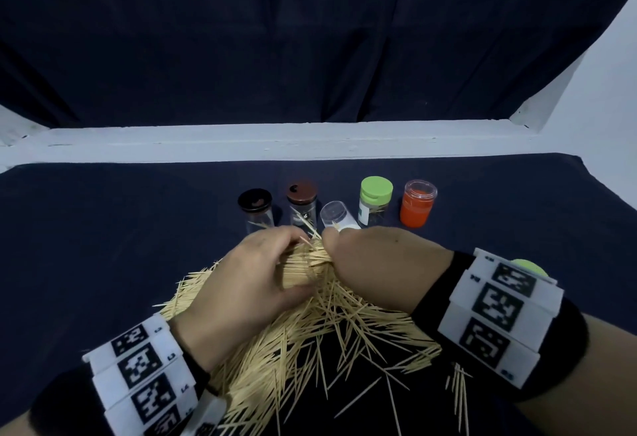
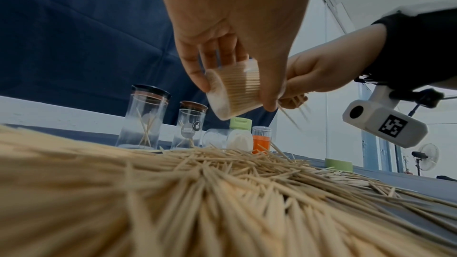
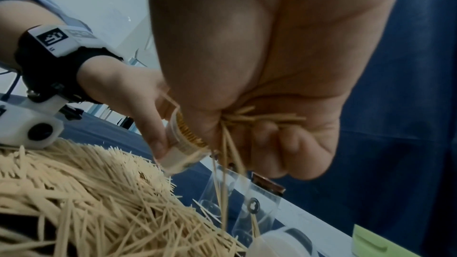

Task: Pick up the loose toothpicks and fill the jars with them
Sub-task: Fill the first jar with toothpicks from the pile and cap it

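Toothpicks point(image 1: 303, 342), slender wood, packed clear jar point(image 2: 235, 93)

You have six small clear plastic jars point(image 1: 377, 200), one loose green round lid point(image 2: 338, 164), and a heap of thin wooden toothpicks point(image 1: 310, 339) too many to count.

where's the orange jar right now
In the head view the orange jar stands upright at the right end of the row of jars at the back of the table, just right of the green-lidded jar, beyond both hands.
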A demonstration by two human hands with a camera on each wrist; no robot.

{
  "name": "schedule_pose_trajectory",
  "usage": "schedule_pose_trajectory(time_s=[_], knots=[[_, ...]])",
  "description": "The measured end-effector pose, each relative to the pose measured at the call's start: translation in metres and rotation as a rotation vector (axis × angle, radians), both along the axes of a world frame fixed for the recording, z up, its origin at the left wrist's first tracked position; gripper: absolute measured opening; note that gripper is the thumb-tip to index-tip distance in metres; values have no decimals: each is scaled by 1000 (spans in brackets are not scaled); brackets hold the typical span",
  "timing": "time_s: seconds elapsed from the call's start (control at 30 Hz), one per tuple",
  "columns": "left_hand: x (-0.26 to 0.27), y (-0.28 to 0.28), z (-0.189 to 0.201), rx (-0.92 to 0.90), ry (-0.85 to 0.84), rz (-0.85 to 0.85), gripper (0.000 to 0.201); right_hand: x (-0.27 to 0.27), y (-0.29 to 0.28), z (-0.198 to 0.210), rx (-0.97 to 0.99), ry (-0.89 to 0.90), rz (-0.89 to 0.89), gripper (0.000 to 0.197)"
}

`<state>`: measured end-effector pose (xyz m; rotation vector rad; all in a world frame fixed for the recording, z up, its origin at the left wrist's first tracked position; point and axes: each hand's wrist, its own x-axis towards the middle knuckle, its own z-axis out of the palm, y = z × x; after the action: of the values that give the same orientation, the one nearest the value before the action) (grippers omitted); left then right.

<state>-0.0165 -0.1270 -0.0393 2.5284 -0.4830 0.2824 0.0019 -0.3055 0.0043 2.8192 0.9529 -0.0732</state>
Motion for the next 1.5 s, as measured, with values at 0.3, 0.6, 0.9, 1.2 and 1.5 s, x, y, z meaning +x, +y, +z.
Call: schedule_pose_trajectory(time_s=[0.3, 0.6, 0.9, 1.2, 1.5], knots=[[1, 5, 3, -62, 13, 42, 52, 12, -9, 11, 464, 352, -120, 64], [-2, 4, 4, -99, -2, 49, 54, 15, -12, 1, 790, 126, -50, 9], [-2, 7, 5, -84, -39, 47, 53, 12, -6, 5, 691, 87, -59, 14], [-5, 2, 6, -143, -29, 26, 53, 6, 0, -1, 834, 223, -29, 25], [-4, 2, 5, -171, -32, 20, 51, 6, 9, -9, 1003, 94, 107, 8]])
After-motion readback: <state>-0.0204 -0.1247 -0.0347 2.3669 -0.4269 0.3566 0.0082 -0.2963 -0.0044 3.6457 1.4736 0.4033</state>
